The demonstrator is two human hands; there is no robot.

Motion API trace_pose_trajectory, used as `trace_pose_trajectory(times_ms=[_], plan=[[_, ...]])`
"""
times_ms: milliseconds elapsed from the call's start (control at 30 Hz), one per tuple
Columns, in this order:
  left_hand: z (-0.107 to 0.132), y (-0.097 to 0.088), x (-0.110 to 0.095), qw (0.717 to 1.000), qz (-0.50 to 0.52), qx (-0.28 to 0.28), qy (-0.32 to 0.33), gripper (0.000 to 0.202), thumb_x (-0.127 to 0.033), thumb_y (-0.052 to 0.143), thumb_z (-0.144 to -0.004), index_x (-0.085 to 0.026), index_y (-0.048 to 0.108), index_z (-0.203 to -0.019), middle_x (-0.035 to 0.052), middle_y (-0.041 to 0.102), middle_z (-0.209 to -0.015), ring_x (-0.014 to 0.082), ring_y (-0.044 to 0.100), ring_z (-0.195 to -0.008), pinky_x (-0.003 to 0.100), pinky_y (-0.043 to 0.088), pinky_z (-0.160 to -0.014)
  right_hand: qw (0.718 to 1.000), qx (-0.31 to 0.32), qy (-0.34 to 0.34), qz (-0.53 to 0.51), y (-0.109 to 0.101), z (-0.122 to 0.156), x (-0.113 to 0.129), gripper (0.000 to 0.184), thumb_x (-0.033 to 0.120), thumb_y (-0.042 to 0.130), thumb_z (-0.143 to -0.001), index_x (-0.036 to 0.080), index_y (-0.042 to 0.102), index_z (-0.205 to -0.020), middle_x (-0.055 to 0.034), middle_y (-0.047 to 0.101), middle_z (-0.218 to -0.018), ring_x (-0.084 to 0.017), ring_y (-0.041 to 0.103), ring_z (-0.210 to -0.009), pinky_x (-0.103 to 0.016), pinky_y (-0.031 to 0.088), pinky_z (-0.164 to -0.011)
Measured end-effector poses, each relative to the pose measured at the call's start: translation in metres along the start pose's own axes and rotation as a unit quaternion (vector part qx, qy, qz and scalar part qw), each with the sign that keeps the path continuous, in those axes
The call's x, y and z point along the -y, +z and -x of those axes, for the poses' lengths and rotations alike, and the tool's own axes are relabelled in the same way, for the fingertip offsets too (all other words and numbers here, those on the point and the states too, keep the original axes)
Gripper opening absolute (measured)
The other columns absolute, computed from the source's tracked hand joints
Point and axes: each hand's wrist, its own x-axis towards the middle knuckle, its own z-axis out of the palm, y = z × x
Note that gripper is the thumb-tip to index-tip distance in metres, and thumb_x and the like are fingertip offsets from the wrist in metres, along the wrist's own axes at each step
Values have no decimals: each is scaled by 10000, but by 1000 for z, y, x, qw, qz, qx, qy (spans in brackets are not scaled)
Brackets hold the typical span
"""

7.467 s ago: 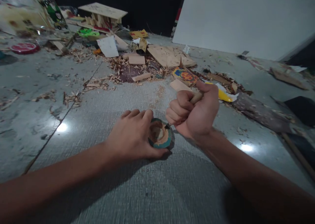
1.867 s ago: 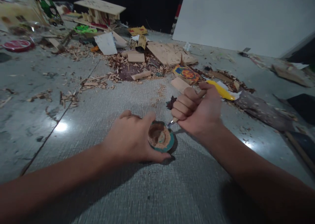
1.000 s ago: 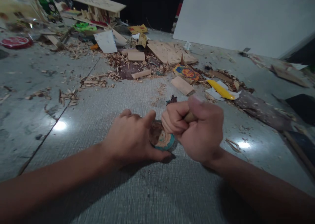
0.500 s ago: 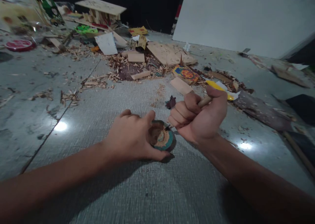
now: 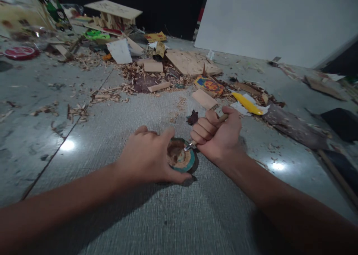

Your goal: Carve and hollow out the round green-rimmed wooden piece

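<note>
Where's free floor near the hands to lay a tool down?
Widest: gray floor between the forearms, nearer than the teal-rimmed piece; nearly bare. Smaller: between the left hand and the wood shavings. Crowded: beyond the right hand, with plywood board, wood block, yellow object.

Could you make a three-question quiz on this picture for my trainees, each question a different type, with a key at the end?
1. Multiple choice: Where is the metal end of the tool in the right hand, relative to the round piece?
A. Underneath it
B. Over its hollowed top
C. Well off to its right

2. True or false: The left hand has its thumb on the viewer's side of the round piece.

3. Fill in the blank: The long yellow object lies over something ____ in colour.

Key:
1. B
2. True
3. white
</note>
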Motion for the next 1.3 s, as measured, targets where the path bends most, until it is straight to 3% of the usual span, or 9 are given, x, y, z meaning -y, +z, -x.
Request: trace_pose_trajectory(times_ms=[167,300,533,700,800,967,1133,1300], plan=[[3,0,-1,999,7,-27,20,743,-862,583,-619,-201,579,-959,129,701,-975,354,673,-926,485,483,-858,997,-44,26,-55,-1,-4,-3,518,426,499,-810,231,109,-531,78,116,-408,-84,61,-377,-243,157,-341],[3,-1,1,999,21,-16,21,713,-818,557,-697,-202,563,-1055,107,707,-923,339,685,-896,484,480,-856,997,-47,23,-64,2,-6,3,501,402,485,-812,232,103,-537,73,132,-406,-87,63,-383,-250,160,-344],[6,-8,2,999,-18,10,41,864,-907,440,-693,-196,562,-1169,112,719,-826,366,696,-814,529,479,-817,995,66,-10,72,16,1,16,545,529,542,-762,246,165,-489,73,104,-416,-92,126,-349,-273,192,-342],[7,-11,3,999,-13,20,49,669,-799,520,-734,-207,584,-1039,92,712,-837,340,696,-813,505,488,-815,979,135,-34,150,27,9,15,569,613,500,-801,247,231,-459,69,131,-413,-91,146,-353,-284,192,-371],[6,-11,4,999,9,18,49,664,-810,534,-716,-206,578,-986,96,714,-882,329,695,-814,493,493,-809,964,171,-54,198,35,15,12,619,668,456,-848,241,246,-452,62,151,-412,-89,157,-364,-290,184,-389],[4,-7,6,994,61,-6,86,599,-746,601,-711,-234,604,-1022,62,727,-854,294,697,-781,466,492,-809,945,186,-59,264,42,20,12,665,706,416,-884,238,237,-447,51,182,-412,-93,180,-393,-299,195,-417],[3,-6,6,996,58,-9,74,597,-737,633,-690,-227,625,-1000,65,725,-823,302,699,-779,476,493,-809,926,186,-66,321,43,23,14,669,706,442,-892,241,248,-452,43,209,-428,-104,194,-428,-297,205,-429],[4,-6,6,995,67,-15,76,609,-744,639,-686,-222,628,-1001,62,718,-815,312,699,-779,480,486,-806,926,186,-70,322,43,24,14,675,706,428,-896,239,239,-447,39,209,-422,-107,188,-432,-302,210,-434]])
